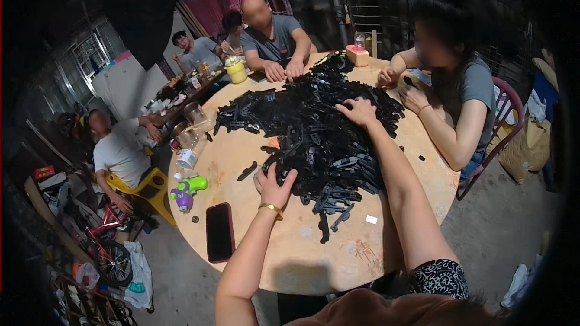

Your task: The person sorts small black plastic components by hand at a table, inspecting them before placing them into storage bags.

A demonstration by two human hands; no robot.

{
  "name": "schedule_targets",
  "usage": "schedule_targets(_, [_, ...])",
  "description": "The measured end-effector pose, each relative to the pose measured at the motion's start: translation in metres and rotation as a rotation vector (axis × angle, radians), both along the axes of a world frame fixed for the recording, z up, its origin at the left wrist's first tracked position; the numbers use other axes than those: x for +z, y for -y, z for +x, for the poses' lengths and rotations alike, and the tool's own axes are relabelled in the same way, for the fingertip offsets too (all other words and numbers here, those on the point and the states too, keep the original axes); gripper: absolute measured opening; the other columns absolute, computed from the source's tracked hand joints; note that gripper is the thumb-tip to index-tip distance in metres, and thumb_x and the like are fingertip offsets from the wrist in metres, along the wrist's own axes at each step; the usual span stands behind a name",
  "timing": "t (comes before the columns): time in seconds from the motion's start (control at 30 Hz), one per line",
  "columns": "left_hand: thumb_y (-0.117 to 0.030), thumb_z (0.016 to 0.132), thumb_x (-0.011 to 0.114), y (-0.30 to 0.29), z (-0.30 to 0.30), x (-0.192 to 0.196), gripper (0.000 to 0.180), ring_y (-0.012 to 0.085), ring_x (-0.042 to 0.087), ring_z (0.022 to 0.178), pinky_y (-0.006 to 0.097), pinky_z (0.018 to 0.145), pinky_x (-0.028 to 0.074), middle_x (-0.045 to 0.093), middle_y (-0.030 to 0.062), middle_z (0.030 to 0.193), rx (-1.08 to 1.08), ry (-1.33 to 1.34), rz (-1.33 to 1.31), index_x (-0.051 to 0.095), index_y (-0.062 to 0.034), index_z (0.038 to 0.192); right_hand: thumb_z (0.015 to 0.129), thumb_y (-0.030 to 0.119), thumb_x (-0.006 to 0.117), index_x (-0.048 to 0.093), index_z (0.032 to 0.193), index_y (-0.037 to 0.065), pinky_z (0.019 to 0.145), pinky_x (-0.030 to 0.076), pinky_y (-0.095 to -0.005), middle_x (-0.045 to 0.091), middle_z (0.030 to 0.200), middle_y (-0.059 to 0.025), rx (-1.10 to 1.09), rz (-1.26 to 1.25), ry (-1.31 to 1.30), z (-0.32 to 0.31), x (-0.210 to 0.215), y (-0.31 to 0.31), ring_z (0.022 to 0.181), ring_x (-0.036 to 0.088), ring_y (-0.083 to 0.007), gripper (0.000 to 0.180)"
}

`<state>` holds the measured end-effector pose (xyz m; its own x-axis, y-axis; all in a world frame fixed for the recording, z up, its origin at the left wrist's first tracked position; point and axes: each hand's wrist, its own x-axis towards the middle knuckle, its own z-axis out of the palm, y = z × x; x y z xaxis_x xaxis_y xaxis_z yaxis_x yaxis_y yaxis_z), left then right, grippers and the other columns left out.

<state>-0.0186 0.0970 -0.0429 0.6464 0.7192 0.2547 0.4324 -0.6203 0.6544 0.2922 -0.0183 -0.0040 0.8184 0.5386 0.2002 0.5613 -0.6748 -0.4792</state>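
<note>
On the round table [284, 253], both hands [275, 186] [360, 111] pressing black parts pile [320, 139]

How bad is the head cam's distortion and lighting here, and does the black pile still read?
Head view: strong fisheye, with a dark vignette at the corners and the round table edge bowed; light is dim and even, with no glare; the black parts pile merges into one mass under the left hand and right hand; the phone stays sharp.

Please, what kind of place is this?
Probably an informal home workshop or garage: people sit at a round table sorting a pile of black parts, with a bicycle on bare concrete.
</note>
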Motion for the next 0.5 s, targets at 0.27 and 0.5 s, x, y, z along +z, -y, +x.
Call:
schedule_targets(0.27, [-0.056, 0.074, 0.061, 0.028, 0.010, 0.000, 0.081, 0.0432, 0.018, 0.129, 0.048, 0.105, 0.015, 0.022, 0.0292, 0.138, -0.162, 0.059, 0.071, 0.034, -0.0088, 0.134, 0.074, 0.060, 0.057, 0.066, 0.098, 0.010, 0.088, 0.041, -0.0328, 0.056, 0.103, -0.0161, 0.263, 0.238, -0.017, -0.026, -0.002, 0.027, 0.102, 0.053, -0.0289, 0.055])
schedule_targets(0.5, [-0.047, 0.075, 0.063, 0.037, 0.014, 0.000, 0.062, 0.0451, 0.028, 0.121, 0.048, 0.102, 0.024, 0.035, 0.0305, 0.129, -0.218, 0.131, 0.255, 0.047, -0.0152, 0.127, 0.072, 0.040, 0.067, 0.065, 0.093, 0.008, 0.084, 0.045, -0.0354, 0.065, 0.095, -0.0128, 0.442, 0.491, -0.031, -0.081, 0.005, 0.035, 0.092, 0.060, -0.0291, 0.038])
